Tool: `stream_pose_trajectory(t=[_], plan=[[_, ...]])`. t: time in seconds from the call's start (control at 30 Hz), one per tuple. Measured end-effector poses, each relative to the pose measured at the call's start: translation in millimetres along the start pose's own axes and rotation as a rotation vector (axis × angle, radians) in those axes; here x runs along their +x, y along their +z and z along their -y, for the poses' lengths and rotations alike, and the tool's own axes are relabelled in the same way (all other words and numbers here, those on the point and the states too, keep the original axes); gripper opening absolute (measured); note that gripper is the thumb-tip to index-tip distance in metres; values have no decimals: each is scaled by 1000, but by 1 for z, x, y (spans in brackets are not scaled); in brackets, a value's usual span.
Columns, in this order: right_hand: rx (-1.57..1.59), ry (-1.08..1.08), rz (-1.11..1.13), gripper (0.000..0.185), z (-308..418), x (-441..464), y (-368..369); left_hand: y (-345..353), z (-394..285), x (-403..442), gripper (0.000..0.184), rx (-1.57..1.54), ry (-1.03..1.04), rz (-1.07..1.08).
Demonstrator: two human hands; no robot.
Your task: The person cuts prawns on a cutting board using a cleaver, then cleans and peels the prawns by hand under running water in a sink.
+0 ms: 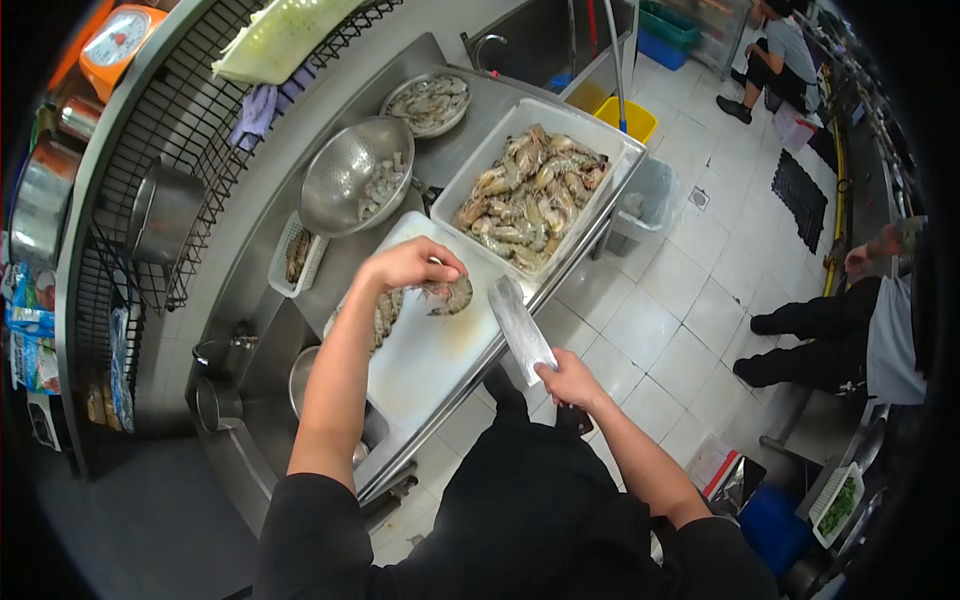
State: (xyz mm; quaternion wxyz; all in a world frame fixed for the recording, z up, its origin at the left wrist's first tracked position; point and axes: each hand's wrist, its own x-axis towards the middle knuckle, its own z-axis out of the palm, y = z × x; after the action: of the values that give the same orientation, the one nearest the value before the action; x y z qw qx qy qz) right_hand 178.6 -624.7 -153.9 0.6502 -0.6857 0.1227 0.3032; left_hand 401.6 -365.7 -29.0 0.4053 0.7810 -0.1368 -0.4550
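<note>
My left hand [412, 264] pinches a raw shrimp [456, 298] over the white cutting board [420, 370]. My right hand [572, 381] is wrapped round the handle of a cleaver [518, 328], whose broad blade points up and away beside the board's right edge. Several more shrimp [385, 318] lie on the board, partly hidden behind my left forearm. Beyond the board stands a white tub [448, 208] heaped with whole shrimp [540, 190]. A steel colander [330, 180] with some peeled shrimp [383, 187] is to its left.
A bowl of shrimp [428, 103] and a small white basket [290, 262] stand on the steel counter. A wire shelf [120, 130] runs along the left. Behind the counter edge is a lined bin [650, 200]. Two other people are at the right, one standing, one sitting low.
</note>
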Motion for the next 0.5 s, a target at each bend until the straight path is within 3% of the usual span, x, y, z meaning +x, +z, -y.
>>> stream_pose_trajectory(t=[0.07, 0.13, 0.17, 0.23, 0.3, 0.37, 0.5], plan=[[3, -1, -9, 30, 0, -1, 2, 28, 32, 20, 20, 58, -20, -5], [4, 0, -5, 30, -2, -1, 3, 48, 71, 42, 15, 335, 81, -269], [6, -7, -4, 30, -2, -1, 4, 48, 80, 45, 15, 331, 80, -270], [-5, -7, -9, 30, -1, -2, 4, 51, 81, 40, 14, 702, 225, -473], [-14, -8, -13, 29, -3, -2, 4, 40, 76, 33, 14, 611, 139, -516], [-16, -4, -6, 29, -8, 2, 4, 22, 72, 22, 16, 511, 95, -688], [-28, -2, -10, 28, -1, -3, 3, 15, 63, -1, 20, 234, -12, -684]])
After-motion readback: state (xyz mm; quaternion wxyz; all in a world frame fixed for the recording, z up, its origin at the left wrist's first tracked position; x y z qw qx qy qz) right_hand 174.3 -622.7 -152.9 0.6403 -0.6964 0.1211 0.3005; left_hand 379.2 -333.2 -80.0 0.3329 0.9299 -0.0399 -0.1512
